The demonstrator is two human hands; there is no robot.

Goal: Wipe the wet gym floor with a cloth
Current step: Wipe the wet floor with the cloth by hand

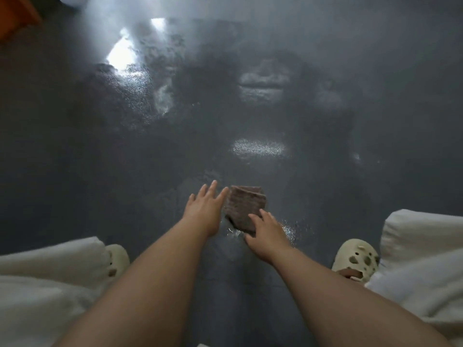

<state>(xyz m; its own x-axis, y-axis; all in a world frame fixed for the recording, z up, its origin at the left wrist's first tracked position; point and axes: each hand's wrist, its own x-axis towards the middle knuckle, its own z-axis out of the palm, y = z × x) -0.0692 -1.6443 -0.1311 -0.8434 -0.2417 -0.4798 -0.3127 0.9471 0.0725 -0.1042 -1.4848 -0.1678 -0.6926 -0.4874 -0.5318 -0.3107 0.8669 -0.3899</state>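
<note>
The wiping looks barely begun, as far as this view tells. The dark grey, speckled gym floor [75,156] carries broad glossy wet patches from about ten o'clock round to one o'clock, where bright light reflects off standing water, and a smaller glinting patch lies just at three o'clock of the cloth. Nearly all of that water is left to take up; only the strip nearest the person reads as duller, and I cannot tell whether it is dry.

The folded brown ribbed cloth [244,207] lies flat on the floor a little below centre, its layered edges showing at its far end, between the two hands. It looks soft and thick, likely absorbent.

The left hand [204,209] hovers or rests just at nine o'clock of the cloth, fingers straight and slightly spread, the nearest fingertip at its edge. The right hand [266,234] lies on the cloth's near corner at five o'clock, fingers extended and pressing on it, not pinching.

Cream perforated clogs [355,259] and pale trousers [421,246] flank the arms.
</note>
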